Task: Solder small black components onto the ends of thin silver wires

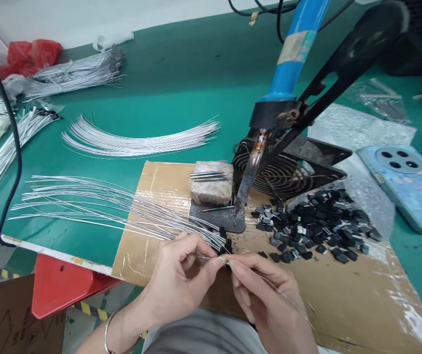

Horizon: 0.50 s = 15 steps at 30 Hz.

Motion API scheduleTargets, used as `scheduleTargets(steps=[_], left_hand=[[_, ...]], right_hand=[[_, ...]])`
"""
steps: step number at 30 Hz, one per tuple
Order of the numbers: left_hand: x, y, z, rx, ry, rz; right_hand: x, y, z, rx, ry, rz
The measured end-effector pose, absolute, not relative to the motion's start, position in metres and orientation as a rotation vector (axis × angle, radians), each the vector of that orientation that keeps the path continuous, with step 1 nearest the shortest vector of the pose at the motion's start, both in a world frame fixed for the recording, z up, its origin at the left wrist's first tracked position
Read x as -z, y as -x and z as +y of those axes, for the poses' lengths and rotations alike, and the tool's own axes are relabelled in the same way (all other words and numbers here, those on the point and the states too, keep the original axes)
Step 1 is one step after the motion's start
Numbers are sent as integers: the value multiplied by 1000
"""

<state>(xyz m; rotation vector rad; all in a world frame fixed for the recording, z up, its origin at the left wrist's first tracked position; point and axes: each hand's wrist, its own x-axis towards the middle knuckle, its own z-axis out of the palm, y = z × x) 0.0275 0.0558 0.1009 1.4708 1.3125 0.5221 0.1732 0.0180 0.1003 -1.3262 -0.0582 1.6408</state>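
A thin silvery wire (270,290) is pinched between the fingertips of both hands just above the near edge of the cardboard sheet (344,295). The left hand (181,275) closes thumb and forefinger on the wire's end, where a small black piece seems to sit, though it is too small to tell for sure. The right hand (266,300) closes on the same wire a little further along, and the rest of the wire trails off to the right over the cardboard. Judging by this, the step in hand is the fitting of a wire end to a small part; the next move calls for a steady, fine pinch and exact alignment, since the wire is springy and slender.

Just beyond the fingers lies a fan of loose wires (96,206), glossy, straight and hair-thin, their ends gathered near the left hand. To the right is a heap of small black plastic parts (317,226), blocky and matte, spilling from a clear crinkled bag. Behind stands a soldering iron (270,128) with a blue handle, clamped in a black stand, its dark tip pointing down at a grey metal plate (226,219). A worn sponge block (211,189) sits beside it, before a black fan grille (288,172). More wire bundles (137,140) lie on the green table (181,78), and a pale blue phone (410,187) lies far right
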Motion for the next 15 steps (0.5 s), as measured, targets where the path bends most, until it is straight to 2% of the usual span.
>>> scheduleTargets(steps=[9, 15], left_hand=[[-104, -26, 55, -484, -1436, 1286], [-98, -29, 52, -545, -1386, 1303]], right_hand=[[-85, -191, 14, -1797, 1296, -316], [-99, -179, 18, -1699, 1335, -83]])
